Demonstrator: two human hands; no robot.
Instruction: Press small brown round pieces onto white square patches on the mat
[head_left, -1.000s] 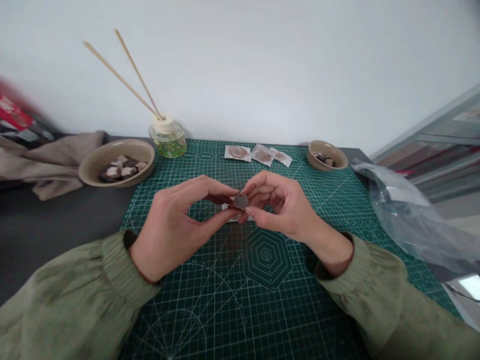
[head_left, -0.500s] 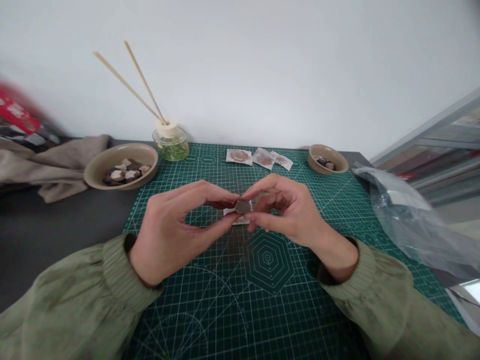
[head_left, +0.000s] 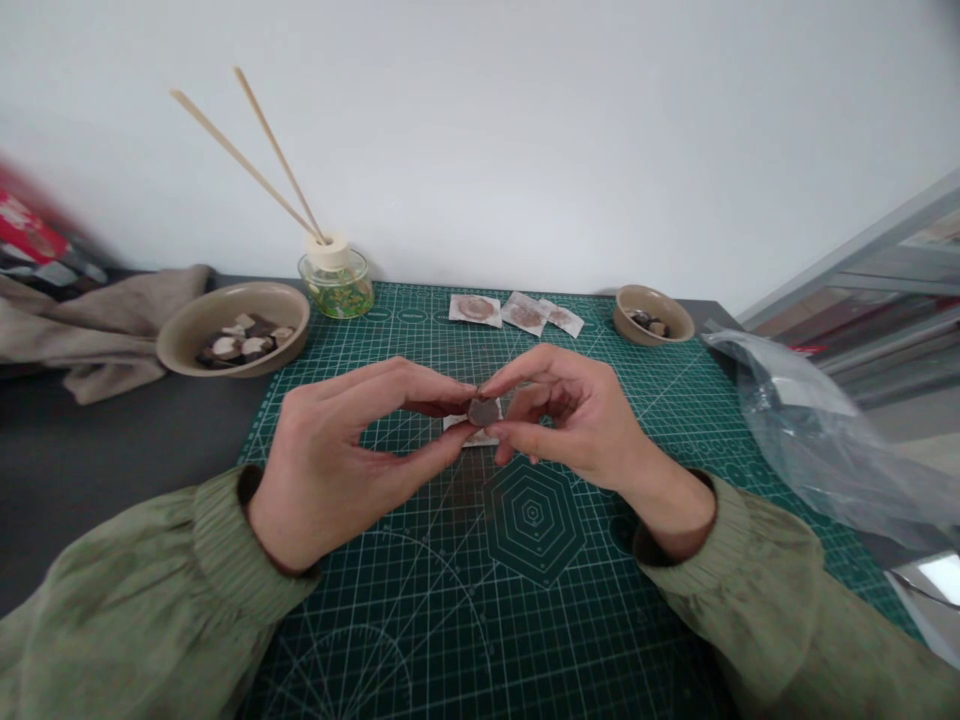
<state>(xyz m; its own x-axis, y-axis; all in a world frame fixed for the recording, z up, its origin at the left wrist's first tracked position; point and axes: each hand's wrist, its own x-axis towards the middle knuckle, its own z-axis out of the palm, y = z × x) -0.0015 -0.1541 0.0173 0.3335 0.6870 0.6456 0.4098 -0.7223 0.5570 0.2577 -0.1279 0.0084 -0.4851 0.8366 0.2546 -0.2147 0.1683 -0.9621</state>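
Note:
Between my two hands is a small grey-brown piece (head_left: 484,411) with a flat face turned toward me; I cannot tell its exact kind. My left hand (head_left: 337,455) pinches it from the left with thumb and fingers. From the right, my right hand (head_left: 581,415) has its index fingertip at the top edge and its thumb at the lower edge. Beneath the fingers lies a small white packet (head_left: 482,438) with brownish marks, partly hidden by them. All of this is above a green cutting mat (head_left: 420,620).
Several brown-marked white packets (head_left: 475,310) lie at the back. A tan bowl (head_left: 176,340) of dark and pale pieces stands left, a smaller bowl (head_left: 679,318) right. Nearby are a reed diffuser (head_left: 336,285), a brown cloth (head_left: 112,350) and a clear plastic bag (head_left: 817,440).
Both hands keep their pinch on the small piece, with almost no movement. The whole view has shifted slightly.

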